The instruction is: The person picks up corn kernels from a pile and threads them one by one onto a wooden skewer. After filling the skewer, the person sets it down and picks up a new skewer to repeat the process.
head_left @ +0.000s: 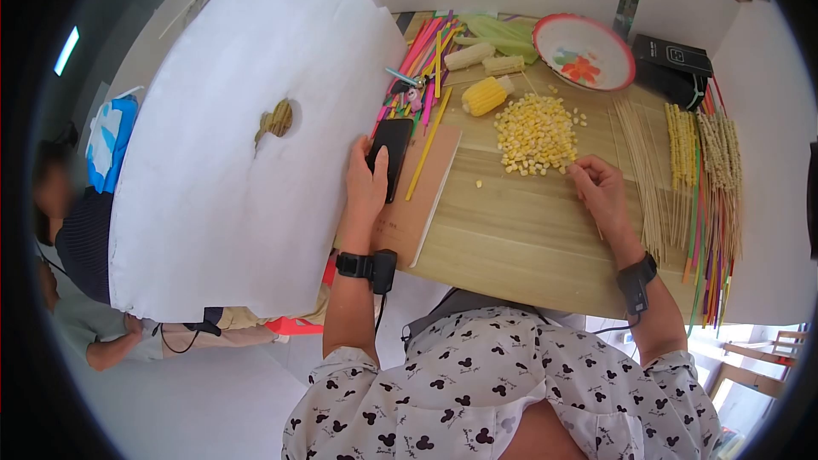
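Observation:
My left hand (368, 177) grips the lower left side of a black smartphone (394, 140), which lies over a brown notebook (426, 175). At the lower right edge of a heap of loose corn kernels (532, 132), my right hand (601, 194) has its thumb and fingertips pinched together. What sits between those fingertips is too small to make out; a thin stick seems to show just below the hand. Behind the heap is a partly stripped corn cob (486, 97). A yellow strip (430, 145) runs along the notebook beside the phone.
Bare cobs (469, 55) and a green husk (503, 34) lie near a red-rimmed bowl (629, 60). Bamboo skewers (643, 179) and kernel-threaded skewers (720, 149) are on the right, with a black box (673, 55) behind. White partitions (213, 145) flank the table; another person (94, 315) sits left.

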Demonstrator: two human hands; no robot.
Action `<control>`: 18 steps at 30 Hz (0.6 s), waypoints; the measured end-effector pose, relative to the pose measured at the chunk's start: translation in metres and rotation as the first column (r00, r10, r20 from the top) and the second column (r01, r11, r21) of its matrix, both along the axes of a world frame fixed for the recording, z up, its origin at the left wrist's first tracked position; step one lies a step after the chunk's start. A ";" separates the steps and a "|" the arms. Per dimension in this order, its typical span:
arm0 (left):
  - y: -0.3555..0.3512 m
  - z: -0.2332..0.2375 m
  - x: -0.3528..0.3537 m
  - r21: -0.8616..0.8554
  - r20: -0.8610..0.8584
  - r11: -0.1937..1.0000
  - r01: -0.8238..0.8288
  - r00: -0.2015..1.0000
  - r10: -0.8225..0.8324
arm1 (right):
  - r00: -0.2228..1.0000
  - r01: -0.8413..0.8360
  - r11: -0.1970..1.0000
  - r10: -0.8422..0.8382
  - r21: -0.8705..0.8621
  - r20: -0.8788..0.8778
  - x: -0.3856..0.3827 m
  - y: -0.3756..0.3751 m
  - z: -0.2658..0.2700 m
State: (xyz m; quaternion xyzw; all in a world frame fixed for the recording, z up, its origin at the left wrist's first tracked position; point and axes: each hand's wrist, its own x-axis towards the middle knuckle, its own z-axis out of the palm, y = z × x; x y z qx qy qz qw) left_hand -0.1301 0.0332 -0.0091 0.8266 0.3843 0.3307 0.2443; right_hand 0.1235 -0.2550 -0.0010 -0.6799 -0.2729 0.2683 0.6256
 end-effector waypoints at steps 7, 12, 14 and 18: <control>0.004 0.000 0.001 -0.005 -0.023 1.000 -0.003 1.000 0.003 | 1.000 -0.019 1.000 0.019 0.014 0.005 0.000 -0.001 -0.001; 0.004 0.001 0.004 -0.011 -0.015 1.000 -0.001 1.000 0.001 | 1.000 -0.009 0.999 0.009 0.041 -0.004 0.001 -0.002 -0.007; 0.004 0.003 0.006 -0.020 -0.023 1.000 0.000 1.000 -0.001 | 1.000 -0.020 0.997 0.020 0.078 -0.005 0.004 0.001 -0.012; -0.007 0.030 0.019 0.007 0.012 0.996 0.092 0.996 -0.093 | 0.999 -0.015 0.999 0.013 0.042 0.039 0.003 0.001 -0.009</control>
